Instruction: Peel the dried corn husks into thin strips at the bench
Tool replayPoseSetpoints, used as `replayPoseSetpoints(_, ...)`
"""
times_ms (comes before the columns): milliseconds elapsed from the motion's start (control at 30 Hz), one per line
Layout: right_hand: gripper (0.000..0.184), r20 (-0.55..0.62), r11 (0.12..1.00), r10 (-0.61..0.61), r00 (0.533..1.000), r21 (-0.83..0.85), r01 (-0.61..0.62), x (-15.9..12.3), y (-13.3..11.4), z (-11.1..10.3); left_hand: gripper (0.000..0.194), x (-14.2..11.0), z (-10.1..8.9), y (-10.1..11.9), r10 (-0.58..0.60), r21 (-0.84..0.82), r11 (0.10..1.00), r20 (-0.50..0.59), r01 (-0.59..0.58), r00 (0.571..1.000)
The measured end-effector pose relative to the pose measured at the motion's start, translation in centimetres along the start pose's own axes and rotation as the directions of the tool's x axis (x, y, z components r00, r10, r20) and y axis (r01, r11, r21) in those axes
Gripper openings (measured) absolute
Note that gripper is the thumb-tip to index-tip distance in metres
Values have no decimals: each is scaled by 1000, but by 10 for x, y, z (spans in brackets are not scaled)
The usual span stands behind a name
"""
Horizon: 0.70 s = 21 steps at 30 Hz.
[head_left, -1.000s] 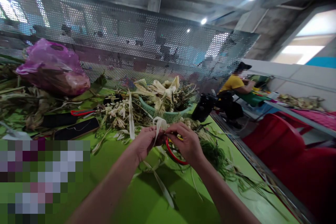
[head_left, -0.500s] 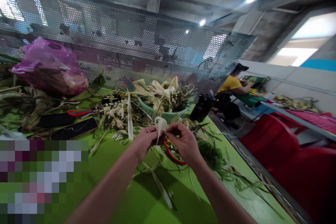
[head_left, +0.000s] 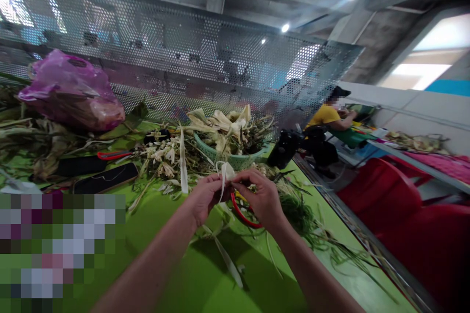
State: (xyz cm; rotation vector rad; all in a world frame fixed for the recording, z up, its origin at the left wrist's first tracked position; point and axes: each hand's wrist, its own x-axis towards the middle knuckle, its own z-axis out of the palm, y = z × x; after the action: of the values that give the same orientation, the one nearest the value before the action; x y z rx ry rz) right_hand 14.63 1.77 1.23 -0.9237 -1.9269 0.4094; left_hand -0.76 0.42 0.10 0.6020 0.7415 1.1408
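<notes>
My left hand (head_left: 207, 196) pinches a pale strip of dried corn husk (head_left: 227, 172), which curls into a loop above the fingertips. Thumb and fingers of my right hand (head_left: 260, 195) are closed on the lower end of this strip, close against the left fingertips. Just below the hands lies a red loop handle (head_left: 240, 216), which looks like part of scissors; the rest of it is covered. Another pale husk strip (head_left: 227, 260) lies on the green table (head_left: 161, 254) between my forearms. Behind the hands, a green basket (head_left: 238, 161) holds dried husks.
A purple plastic bag (head_left: 71, 90), a dark phone-like slab (head_left: 105, 179) and a red-edged tool (head_left: 113, 155) lie at left. Green fibres (head_left: 299, 212) are at right. A black object (head_left: 282, 147) stands by the table edge. Beyond are red chairs (head_left: 380, 186) and a seated person (head_left: 326, 115).
The view has shifted slightly. Both hands keep their pinch on the husk strip, and its loop looks a little narrower and more folded.
</notes>
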Motion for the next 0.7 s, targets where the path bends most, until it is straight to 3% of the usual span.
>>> replayPoseSetpoints(200,4,-14,985,147,989,94,-145,-3,3,5,18,1,-1,-3,36,22,999,-10,-36,999)
replayPoseSetpoints(367,6,2,940,256,967,233,-249,-4,3,8,18,2,-1,-4,63,69,995,44,-66,997)
replayPoseSetpoints(500,9,-8,945,202,979,264,-193,-4,3,9,17,2,1,-3,69,33,997,-8,-68,998)
replayPoseSetpoints(700,7,-49,994,41,998,106,-36,-4,5,5,13,1,1,-1,25,1,1000,-56,-25,998)
